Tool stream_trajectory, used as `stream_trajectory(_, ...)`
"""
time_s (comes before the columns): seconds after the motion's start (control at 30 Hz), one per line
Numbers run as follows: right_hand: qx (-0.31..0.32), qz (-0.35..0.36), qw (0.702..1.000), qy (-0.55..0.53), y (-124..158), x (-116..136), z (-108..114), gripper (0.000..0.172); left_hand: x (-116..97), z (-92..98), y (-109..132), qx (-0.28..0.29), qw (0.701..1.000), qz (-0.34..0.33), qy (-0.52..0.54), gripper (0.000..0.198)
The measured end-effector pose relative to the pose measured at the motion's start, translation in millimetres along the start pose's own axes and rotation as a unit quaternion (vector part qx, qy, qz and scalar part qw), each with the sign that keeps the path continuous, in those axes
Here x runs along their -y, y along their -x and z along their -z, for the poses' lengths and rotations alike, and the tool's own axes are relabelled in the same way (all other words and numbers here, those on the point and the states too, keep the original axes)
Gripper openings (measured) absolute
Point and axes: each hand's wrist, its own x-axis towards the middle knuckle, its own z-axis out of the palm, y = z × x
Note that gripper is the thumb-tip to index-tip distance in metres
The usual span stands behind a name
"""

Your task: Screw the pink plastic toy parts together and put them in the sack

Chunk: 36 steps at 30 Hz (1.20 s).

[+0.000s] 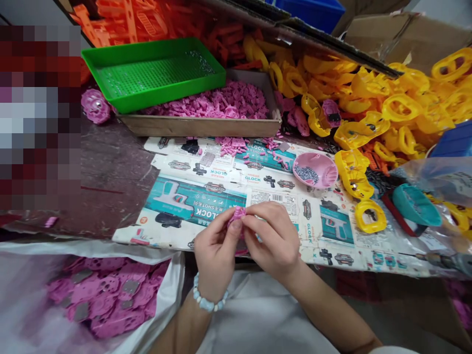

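A small pink plastic part [238, 214] is pinched between both hands above the near edge of the work surface. My left hand [216, 246] wears a bead bracelet and has its thumb and fingers closed on the part. From the other side, my right hand [275, 241] grips it with thumb and fingertips. The palms and curled fingers hide most of the part. Under the hands lies a flattened printed cardboard sheet [228, 196]. A pink bowl [324, 169] holding small metal screws stands to the right.
Behind the sheet, a cardboard tray [206, 127] holds many pink pieces, with a green basket [158, 73] resting on it. Yellow plastic shells [368, 128] pile up on the right, near a teal cup [416, 204] and a screwdriver-like tool [442, 260]. A white sack [173, 280] with pink parts sits lower left.
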Motion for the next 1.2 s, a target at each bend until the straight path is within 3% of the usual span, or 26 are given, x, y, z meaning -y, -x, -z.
stream_trajectory(0.1,0.018,-0.075,0.993,-0.091,-2,8,7,0.022,2,2.9,-2,0.024,0.998,0.000,0.055,0.014)
stream_trajectory(0.23,0.051,-0.203,0.963,-0.168,-8,15,19,0.014,3,11.1,-4,0.071,0.989,-0.130,0.016,0.022)
stream_trajectory(0.33,0.078,-0.192,0.966,-0.151,-9,18,25,0.015,5,13.7,-6,0.078,0.972,-0.219,-0.012,0.025)
stream_trajectory(0.47,0.087,-0.155,0.979,-0.103,-3,20,25,0.022,9,12.0,-5,0.081,0.961,-0.265,-0.015,0.023)
stream_trajectory(0.83,0.078,-0.137,0.983,-0.091,-3,17,25,0.012,13,16.9,-12,0.132,0.953,-0.271,-0.028,0.019)
stream_trajectory(1.0,0.103,-0.179,0.962,-0.179,0,8,31,0.003,19,17.5,-7,0.095,0.957,-0.273,-0.017,0.016)
stream_trajectory(1.2,0.071,-0.100,0.980,-0.154,8,13,29,0.008,22,22.3,3,0.094,0.951,-0.292,-0.043,0.014)
